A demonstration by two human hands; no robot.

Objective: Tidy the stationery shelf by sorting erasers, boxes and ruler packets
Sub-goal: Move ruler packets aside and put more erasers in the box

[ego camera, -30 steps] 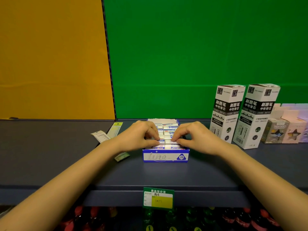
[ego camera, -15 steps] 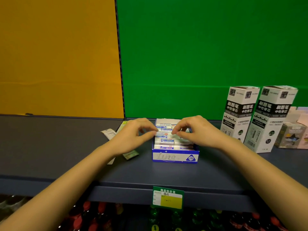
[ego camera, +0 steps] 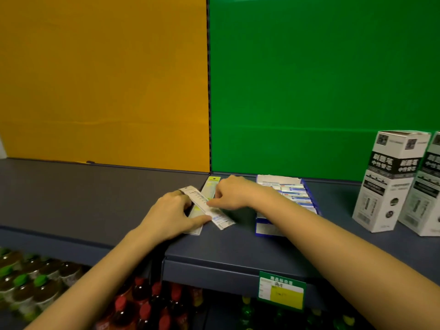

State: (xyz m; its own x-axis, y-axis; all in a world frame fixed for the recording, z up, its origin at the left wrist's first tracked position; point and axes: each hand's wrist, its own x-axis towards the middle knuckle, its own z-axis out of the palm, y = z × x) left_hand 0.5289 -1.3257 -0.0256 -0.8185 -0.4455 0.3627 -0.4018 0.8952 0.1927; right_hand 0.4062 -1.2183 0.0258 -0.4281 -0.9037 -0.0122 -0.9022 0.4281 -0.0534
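Several flat ruler packets lie overlapping on the grey shelf (ego camera: 95,198): a white one (ego camera: 220,219) lies diagonally across a yellow-green one (ego camera: 212,184). My left hand (ego camera: 172,214) rests on their left side, fingers curled over the top edge and thumb along the lower edge. My right hand (ego camera: 232,194) pinches the white packet near its middle. Just to the right stands the blue eraser box (ego camera: 269,228), filled with rows of white erasers (ego camera: 294,192); my right forearm crosses its front.
Two tall white-and-black boxes (ego camera: 390,182) (ego camera: 426,194) stand at the right. A green price tag (ego camera: 282,290) hangs on the shelf's front edge. Bottles (ego camera: 147,306) fill the shelf below. Orange and green panels back the shelf.
Both hands have left the eraser box and moved left onto the ruler packets, taking hold of them. The view has turned left as well.
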